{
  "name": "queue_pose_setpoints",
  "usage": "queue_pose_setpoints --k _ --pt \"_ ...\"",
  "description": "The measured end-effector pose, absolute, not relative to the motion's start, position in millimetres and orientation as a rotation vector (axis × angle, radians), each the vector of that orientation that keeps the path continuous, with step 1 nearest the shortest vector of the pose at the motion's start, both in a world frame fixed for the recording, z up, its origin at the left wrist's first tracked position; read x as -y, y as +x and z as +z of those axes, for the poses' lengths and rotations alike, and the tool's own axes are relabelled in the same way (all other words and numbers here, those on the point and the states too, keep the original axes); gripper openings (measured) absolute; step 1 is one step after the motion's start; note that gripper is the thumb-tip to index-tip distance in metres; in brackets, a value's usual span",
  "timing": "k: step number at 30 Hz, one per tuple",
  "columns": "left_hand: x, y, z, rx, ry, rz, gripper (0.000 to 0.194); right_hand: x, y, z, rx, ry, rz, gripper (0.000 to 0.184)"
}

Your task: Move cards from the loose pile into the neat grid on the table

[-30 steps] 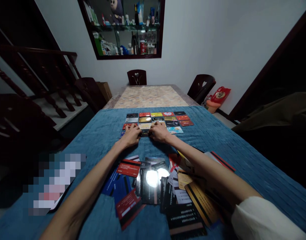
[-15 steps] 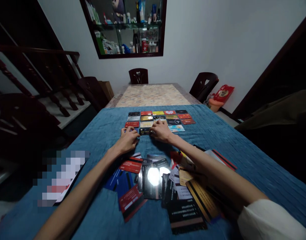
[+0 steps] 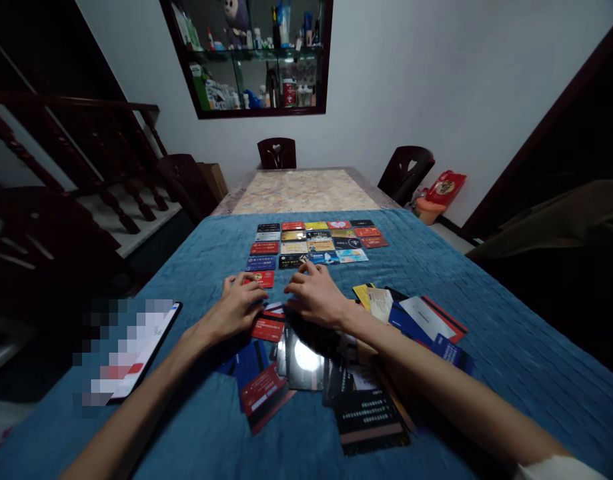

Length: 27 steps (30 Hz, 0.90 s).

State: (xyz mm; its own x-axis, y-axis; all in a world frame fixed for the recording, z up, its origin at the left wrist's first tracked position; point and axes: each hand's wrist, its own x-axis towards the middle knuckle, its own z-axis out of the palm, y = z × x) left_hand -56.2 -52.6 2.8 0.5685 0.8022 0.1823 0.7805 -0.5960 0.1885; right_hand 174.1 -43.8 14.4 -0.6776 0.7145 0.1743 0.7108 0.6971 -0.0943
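Note:
Rows of plastic cards lie face up on the table, with a dark blue card (image 3: 261, 263) and a black card (image 3: 293, 261) in the nearest full row. Just below them sits a single red card (image 3: 264, 279). My left hand (image 3: 239, 301) rests at that red card's left and near edge, its fingers bent and apart. To the right, my right hand (image 3: 317, 293) hovers over the far edge of a loose card pile, fingers spread and nothing visible in them. Black cards (image 3: 371, 419) and a striped red card (image 3: 266, 393) belong to this overlapping pile, partly hidden by my right forearm.
A phone (image 3: 145, 353), partly pixelated, lies left of my left forearm on the blue cloth (image 3: 196, 427). More loose cards, including a white one with a red edge (image 3: 429, 315), spread to the right. Chairs (image 3: 406, 170) stand around the far part of the table.
Both hands have drawn back toward me from the bottom row of cards. My left hand has also shifted left. The blue cards they covered and the single red card now show.

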Motion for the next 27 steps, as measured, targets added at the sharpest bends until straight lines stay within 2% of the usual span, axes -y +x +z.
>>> queue_pose_setpoints --k 13,21,27 --pt "70.1 -74.9 8.6 -1.321 2.534 0.257 0.024 80.2 148.0 6.0 2.848 -1.055 0.057 0.042" --pt "74.8 -72.8 11.8 -1.317 2.511 0.165 0.034 81.5 144.5 1.2 2.837 -1.075 0.056 0.044" --pt "75.5 -71.8 11.8 -1.259 2.527 0.206 0.028 80.2 142.2 -3.5 2.813 -1.058 0.009 0.038"
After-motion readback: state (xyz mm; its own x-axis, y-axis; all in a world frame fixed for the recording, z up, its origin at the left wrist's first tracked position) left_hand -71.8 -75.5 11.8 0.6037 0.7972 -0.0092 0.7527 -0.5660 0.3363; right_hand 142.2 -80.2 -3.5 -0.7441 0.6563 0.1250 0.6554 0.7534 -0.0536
